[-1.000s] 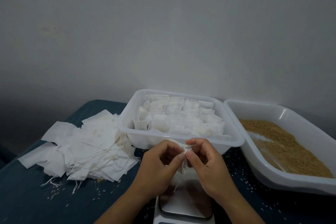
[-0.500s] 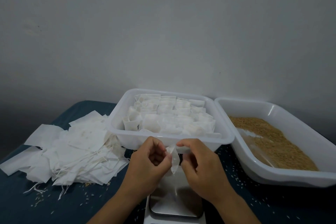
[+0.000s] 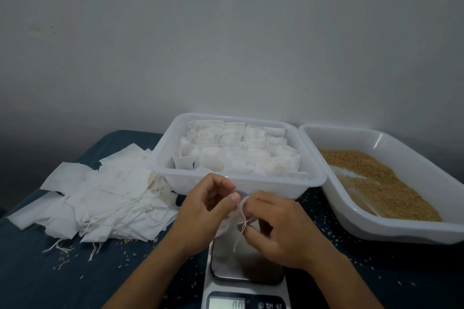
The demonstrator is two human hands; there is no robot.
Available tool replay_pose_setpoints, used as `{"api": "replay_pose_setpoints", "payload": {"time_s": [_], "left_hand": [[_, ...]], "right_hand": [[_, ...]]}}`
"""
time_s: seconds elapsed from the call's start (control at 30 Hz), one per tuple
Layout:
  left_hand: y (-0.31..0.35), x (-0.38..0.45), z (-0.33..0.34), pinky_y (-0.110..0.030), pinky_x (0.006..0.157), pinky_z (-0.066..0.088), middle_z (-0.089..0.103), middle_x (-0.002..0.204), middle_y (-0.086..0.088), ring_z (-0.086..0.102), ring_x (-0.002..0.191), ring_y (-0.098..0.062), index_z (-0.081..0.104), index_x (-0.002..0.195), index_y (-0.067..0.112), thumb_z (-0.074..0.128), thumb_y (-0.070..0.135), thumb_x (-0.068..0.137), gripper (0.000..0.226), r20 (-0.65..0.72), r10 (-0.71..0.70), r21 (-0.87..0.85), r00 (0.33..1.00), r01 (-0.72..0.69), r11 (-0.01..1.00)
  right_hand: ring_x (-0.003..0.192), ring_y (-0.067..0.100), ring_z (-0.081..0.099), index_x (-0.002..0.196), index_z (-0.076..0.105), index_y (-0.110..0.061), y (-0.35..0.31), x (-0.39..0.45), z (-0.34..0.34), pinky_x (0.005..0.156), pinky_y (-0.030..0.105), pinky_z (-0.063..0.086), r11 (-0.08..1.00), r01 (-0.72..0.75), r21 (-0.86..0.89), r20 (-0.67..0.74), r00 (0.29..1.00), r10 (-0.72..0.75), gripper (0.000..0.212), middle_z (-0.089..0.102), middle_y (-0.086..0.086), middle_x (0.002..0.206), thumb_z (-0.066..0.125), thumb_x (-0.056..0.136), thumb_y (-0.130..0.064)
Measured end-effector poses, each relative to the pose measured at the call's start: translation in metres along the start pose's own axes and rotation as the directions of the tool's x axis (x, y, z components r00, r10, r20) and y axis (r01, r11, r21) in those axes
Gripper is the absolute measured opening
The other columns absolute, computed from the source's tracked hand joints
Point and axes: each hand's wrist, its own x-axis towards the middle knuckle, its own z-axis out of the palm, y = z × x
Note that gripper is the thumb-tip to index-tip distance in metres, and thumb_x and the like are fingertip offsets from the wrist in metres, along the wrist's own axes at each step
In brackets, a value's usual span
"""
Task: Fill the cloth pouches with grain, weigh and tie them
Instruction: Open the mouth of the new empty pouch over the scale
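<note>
Between my hands, above the scale (image 3: 247, 268), hangs a small white cloth pouch (image 3: 227, 223) with a thin drawstring (image 3: 242, 227). My left hand (image 3: 203, 211) holds the pouch with curled fingers and thumb. My right hand (image 3: 278, 228) pinches the string, which loops over its fingers and knots just below them. A loose string end dangles toward the scale's steel plate. The scale's display reads zero.
A white tub (image 3: 251, 184) packed with several filled pouches stands just behind my hands. To its right a white tray (image 3: 391, 231) holds brown grain (image 3: 376, 178). A heap of flat empty pouches (image 3: 100, 193) lies at the left on the dark blue cloth (image 3: 37, 271), with scattered grains.
The pouch has dropped lower between my hands and its neck is now drawn in, with the string looped and knotted around my right fingers. The view has shifted slightly.
</note>
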Motion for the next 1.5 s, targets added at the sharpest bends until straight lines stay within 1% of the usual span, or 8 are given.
{"api": "replay_pose_setpoints", "payload": {"time_s": [0.17, 0.3, 0.4, 0.87, 1.03, 1.17, 1.33, 1.5], "left_hand": [[0.013, -0.006, -0.009, -0.028, 0.107, 0.052, 0.064, 0.140, 0.007, 0.060, 0.133, -0.014, 0.057, 0.140, 0.029, 0.066, 0.046, 0.092, 0.051, 0.312, -0.089, 0.009, 0.946, 0.091, 0.996], [0.018, -0.006, -0.012, -0.053, 0.108, 0.052, 0.065, 0.134, -0.007, 0.062, 0.127, -0.029, 0.057, 0.143, 0.026, 0.069, 0.028, 0.094, 0.051, 0.469, -0.126, 0.051, 0.874, 0.116, 0.992], [0.020, -0.006, -0.012, -0.046, 0.096, 0.058, 0.068, 0.126, -0.006, 0.066, 0.116, -0.024, 0.063, 0.135, 0.021, 0.069, 0.021, 0.094, 0.042, 0.536, -0.175, 0.070, 0.826, 0.163, 0.984], [0.025, -0.008, -0.019, -0.028, 0.070, 0.054, 0.064, 0.103, -0.002, 0.064, 0.094, -0.017, 0.071, 0.109, 0.024, 0.071, 0.028, 0.087, 0.022, 0.647, -0.243, -0.031, 0.723, 0.344, 0.939], [0.019, -0.007, -0.012, -0.033, 0.070, 0.050, 0.060, 0.088, 0.007, 0.058, 0.081, -0.010, 0.070, 0.099, 0.026, 0.072, 0.014, 0.088, 0.016, 0.564, -0.243, 0.085, 0.789, 0.237, 0.968], [0.017, -0.007, -0.010, -0.025, 0.070, 0.050, 0.062, 0.086, 0.013, 0.058, 0.078, -0.006, 0.071, 0.111, 0.033, 0.077, 0.018, 0.087, 0.028, 0.471, -0.227, 0.115, 0.853, 0.196, 0.974], [0.009, -0.005, -0.007, -0.026, 0.071, 0.053, 0.066, 0.086, 0.008, 0.061, 0.077, -0.003, 0.067, 0.116, 0.034, 0.081, 0.024, 0.088, 0.033, 0.330, -0.201, 0.241, 0.922, 0.123, 0.963], [0.002, -0.004, -0.005, -0.028, 0.071, 0.052, 0.066, 0.099, -0.003, 0.064, 0.084, -0.020, 0.062, 0.114, 0.031, 0.078, 0.047, 0.079, 0.041, 0.257, -0.151, 0.294, 0.954, 0.071, 0.953]], "right_hand": [[0.050, 0.013, 0.053, 0.102, 0.067, -0.027, 0.000, 0.001, -0.002, 0.049, 0.025, 0.043, 0.968, -0.084, 0.236, -0.105, 0.988, 0.112, 0.009, 0.059, -0.009, 0.065, 0.061, 0.103, -0.033], [0.050, 0.010, 0.060, 0.120, 0.068, -0.024, -0.004, 0.001, -0.007, 0.048, 0.021, 0.048, 0.920, -0.103, 0.377, -0.090, 0.985, 0.147, 0.019, 0.068, -0.008, 0.068, 0.058, 0.106, -0.030], [0.049, 0.015, 0.062, 0.109, 0.071, -0.019, -0.008, -0.001, -0.011, 0.047, 0.023, 0.049, 0.893, -0.130, 0.432, -0.014, 0.988, 0.151, 0.015, 0.071, -0.001, 0.073, 0.058, 0.105, -0.025], [0.072, 0.011, 0.069, 0.089, 0.079, -0.023, -0.025, 0.008, -0.029, 0.061, 0.021, 0.051, 0.960, -0.033, 0.276, 0.137, 0.991, -0.005, 0.050, 0.069, -0.016, 0.079, 0.040, 0.110, -0.046], [0.059, 0.014, 0.069, 0.092, 0.079, -0.020, -0.026, 0.005, -0.036, 0.056, 0.036, 0.054, 0.960, -0.078, 0.268, 0.122, 0.992, 0.046, 0.054, 0.070, -0.006, 0.072, 0.041, 0.106, -0.056], [0.057, 0.005, 0.072, 0.111, 0.077, -0.036, -0.020, -0.001, -0.062, 0.052, 0.015, 0.052, 0.952, -0.152, 0.264, -0.044, 0.985, 0.169, 0.047, 0.077, -0.018, 0.089, 0.043, 0.101, -0.069], [0.079, 0.003, 0.074, 0.119, 0.068, -0.042, 0.057, -0.012, -0.107, 0.074, 0.029, 0.058, 0.818, -0.573, 0.061, -0.417, 0.730, 0.542, 0.027, 0.075, -0.017, 0.095, 0.061, 0.096, -0.054], [0.122, 0.032, 0.061, 0.144, 0.058, -0.020, 0.163, -0.058, -0.132, 0.096, 0.039, 0.046, 0.308, -0.867, -0.391, -0.149, 0.390, 0.908, 0.054, 0.065, 0.007, 0.139, 0.066, 0.097, -0.046]]}}
